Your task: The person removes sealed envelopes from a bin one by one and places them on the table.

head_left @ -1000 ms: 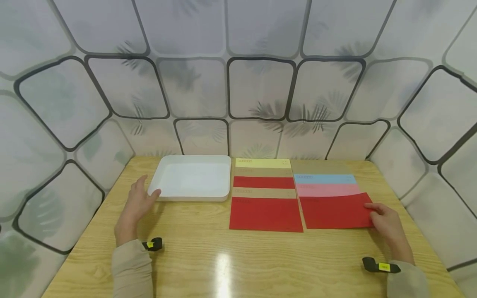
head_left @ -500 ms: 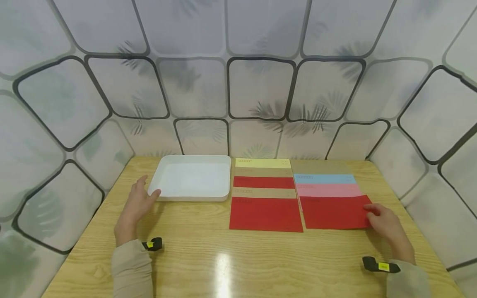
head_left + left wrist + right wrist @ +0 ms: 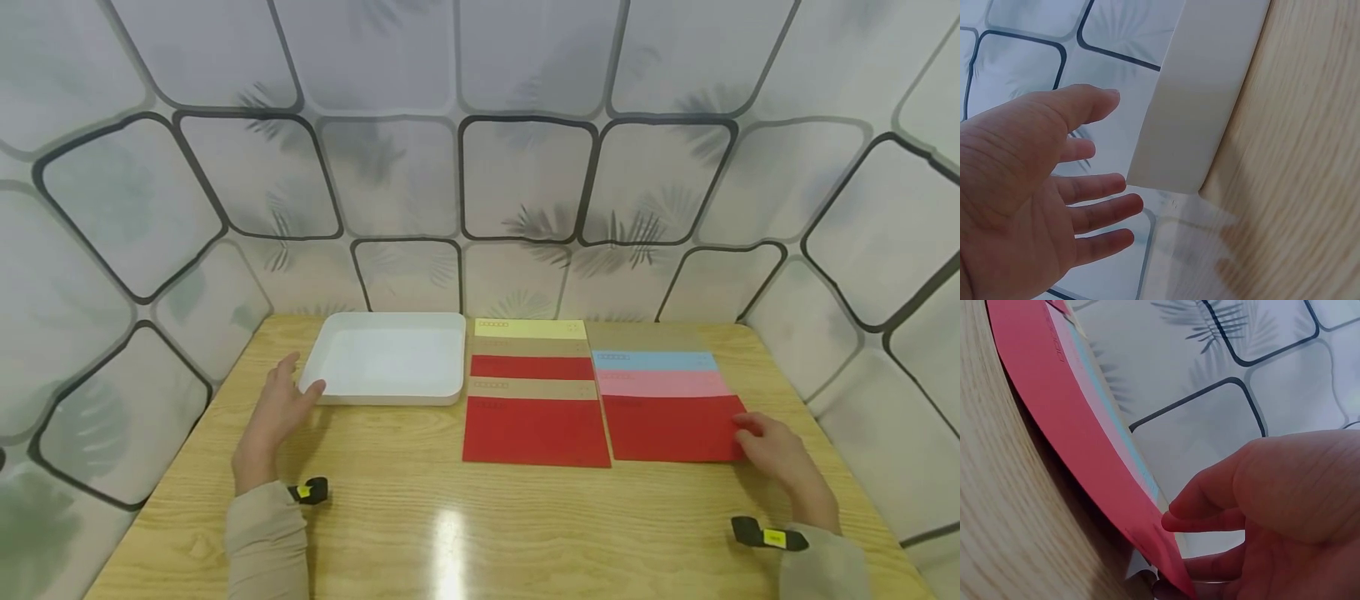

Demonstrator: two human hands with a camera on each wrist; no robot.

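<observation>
A white tray [image 3: 382, 358] stands at the back left of the table. My left hand [image 3: 273, 417] is beside its left edge, fingers spread; in the left wrist view the left hand [image 3: 1035, 194] has a fingertip close to the tray's corner [image 3: 1172, 137], contact unclear. My right hand [image 3: 776, 450] holds the right edge of a red envelope [image 3: 675, 429], the front one of the right column. In the right wrist view this red envelope [image 3: 1085, 450] bends, with a shadow under its near edge. One fingertip of the right hand [image 3: 1254, 519] lies over it and another below.
Left of it lies another column of overlapping envelopes: yellow [image 3: 528, 329], brown and red, with a red envelope [image 3: 536, 433] in front. Behind the held envelope are pink [image 3: 663, 383], blue [image 3: 656, 360] and brown [image 3: 645, 335] ones. A patterned cloth wall [image 3: 517, 183] surrounds the wooden table [image 3: 375, 517].
The held red envelope's raised upper right corner has come down, and the envelope lies flatter and straighter. My right hand has shifted slightly with it. My left hand has stayed in place.
</observation>
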